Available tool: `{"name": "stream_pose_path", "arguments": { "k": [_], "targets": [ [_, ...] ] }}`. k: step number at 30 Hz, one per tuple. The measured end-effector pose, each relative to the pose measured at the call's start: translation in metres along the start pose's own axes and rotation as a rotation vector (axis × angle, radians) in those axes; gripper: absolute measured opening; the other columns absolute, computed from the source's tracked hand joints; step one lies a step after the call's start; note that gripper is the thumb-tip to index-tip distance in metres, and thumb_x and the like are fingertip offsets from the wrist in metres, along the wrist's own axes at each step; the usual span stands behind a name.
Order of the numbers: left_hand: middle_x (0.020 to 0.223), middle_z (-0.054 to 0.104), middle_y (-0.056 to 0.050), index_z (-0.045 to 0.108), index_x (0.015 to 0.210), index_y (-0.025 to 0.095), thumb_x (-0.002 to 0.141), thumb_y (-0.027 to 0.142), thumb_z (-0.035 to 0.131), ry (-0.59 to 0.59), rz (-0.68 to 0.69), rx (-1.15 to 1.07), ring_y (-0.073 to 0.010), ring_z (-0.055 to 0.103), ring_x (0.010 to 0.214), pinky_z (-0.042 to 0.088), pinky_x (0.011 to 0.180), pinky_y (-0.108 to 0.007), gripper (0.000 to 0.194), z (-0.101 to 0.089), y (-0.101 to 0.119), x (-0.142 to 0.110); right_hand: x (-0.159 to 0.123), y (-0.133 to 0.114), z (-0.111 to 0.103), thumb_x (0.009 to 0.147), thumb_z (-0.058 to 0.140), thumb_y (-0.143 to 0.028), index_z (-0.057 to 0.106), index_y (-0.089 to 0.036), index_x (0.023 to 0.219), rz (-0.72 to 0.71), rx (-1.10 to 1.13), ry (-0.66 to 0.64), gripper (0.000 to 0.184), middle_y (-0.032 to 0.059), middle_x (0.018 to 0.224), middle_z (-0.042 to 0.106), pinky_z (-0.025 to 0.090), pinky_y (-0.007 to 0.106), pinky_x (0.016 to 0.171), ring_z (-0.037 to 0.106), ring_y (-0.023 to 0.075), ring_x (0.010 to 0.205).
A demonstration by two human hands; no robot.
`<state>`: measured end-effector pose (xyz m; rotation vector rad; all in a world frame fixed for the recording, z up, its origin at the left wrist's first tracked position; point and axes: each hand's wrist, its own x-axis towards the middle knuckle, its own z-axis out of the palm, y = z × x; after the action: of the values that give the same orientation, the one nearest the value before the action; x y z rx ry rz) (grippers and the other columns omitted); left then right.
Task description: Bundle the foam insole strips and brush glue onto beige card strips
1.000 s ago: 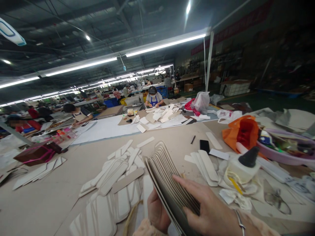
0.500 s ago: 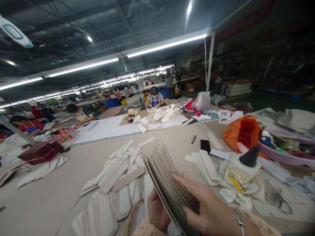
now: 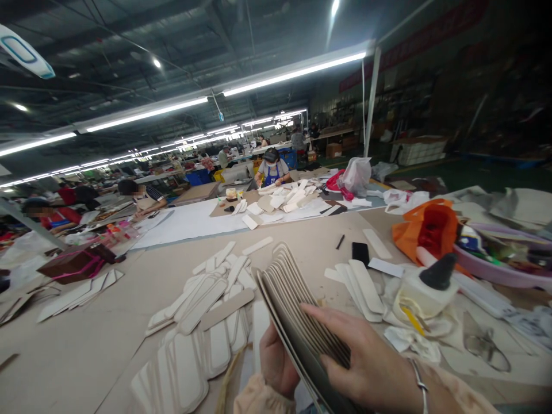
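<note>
Head view: the left hand (image 3: pixel 276 361) grasps the fanned stack (image 3: pixel 293 287) at near centre; the right hand (image 3: pixel 366 356) grips it across the edges. Fanning appears well advanced, edges mostly separated; loose pieces (image 3: pixel 202 306) at left lie outside it.

The bottom edge cuts off the fanned stack of thin beige strips with rounded ends (image 3: pixel 293 282), and the bare right hand (image 3: pixel 366 356) covers part of it. Behind the stack, some fingers of the bare left hand (image 3: pixel 276 362) are hidden. Right of both hands, the right edge crops a pale purple plastic basin (image 3: pixel 495 275). Far beyond them, a dim red banner's (image 3: pixel 414 47) lettering is illegible.
</note>
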<state>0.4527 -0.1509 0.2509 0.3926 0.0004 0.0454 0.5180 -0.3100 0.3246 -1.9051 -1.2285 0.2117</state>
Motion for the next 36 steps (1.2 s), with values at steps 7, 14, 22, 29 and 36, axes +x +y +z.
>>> {"name": "stream_pose_path", "arguments": {
  "k": [7,14,22,29,36],
  "targets": [
    [0.104,0.072,-0.009,0.073,0.104,0.014,0.09,0.033,0.044,0.018,-0.042,-0.042,-0.0283,0.052,0.122,0.036,0.109,-0.04,0.037,-0.002,-0.001,0.002,0.002,0.004,0.0,0.069,0.054,-0.01,0.04,-0.022,0.141,-0.004,0.009,0.002,0.074,0.0072,0.136,0.053,0.042,0.036,0.106,0.052,0.0221,0.122],
    [0.1,0.073,-0.009,0.074,0.101,0.014,0.092,0.038,0.041,0.075,-0.017,-0.036,-0.029,0.055,0.119,0.037,0.107,-0.042,0.041,-0.001,0.0,0.003,0.003,0.007,0.0,0.071,0.053,-0.012,0.038,-0.021,0.142,-0.006,-0.028,-0.002,0.073,0.007,0.137,0.052,0.041,0.035,0.107,0.05,0.0205,0.124],
    [0.103,0.072,-0.008,0.073,0.103,0.014,0.094,0.038,0.034,-0.01,-0.009,-0.019,-0.0261,0.051,0.124,0.032,0.111,-0.04,0.046,-0.003,-0.001,0.005,0.002,0.008,0.0,0.073,0.054,-0.013,0.036,-0.021,0.143,0.002,-0.036,-0.003,0.073,0.008,0.137,0.052,0.042,0.036,0.106,0.05,0.0212,0.124],
    [0.107,0.071,-0.009,0.073,0.102,0.013,0.095,0.034,0.035,0.074,0.002,-0.081,-0.0257,0.048,0.126,0.028,0.113,-0.042,0.043,-0.004,-0.002,0.008,0.006,0.014,0.003,0.071,0.052,-0.012,0.035,-0.019,0.144,0.015,-0.042,-0.008,0.074,0.0095,0.137,0.051,0.039,0.037,0.108,0.048,0.0211,0.127],
    [0.119,0.066,-0.009,0.071,0.107,0.012,0.096,0.038,0.032,0.182,0.017,-0.168,-0.0272,0.043,0.131,0.021,0.116,-0.045,0.047,-0.018,-0.014,0.015,0.01,0.033,0.012,0.07,0.053,-0.015,0.038,-0.009,0.142,0.148,0.014,-0.033,0.073,0.0151,0.139,0.049,0.035,0.045,0.11,0.045,0.0262,0.129]
  ]
}}
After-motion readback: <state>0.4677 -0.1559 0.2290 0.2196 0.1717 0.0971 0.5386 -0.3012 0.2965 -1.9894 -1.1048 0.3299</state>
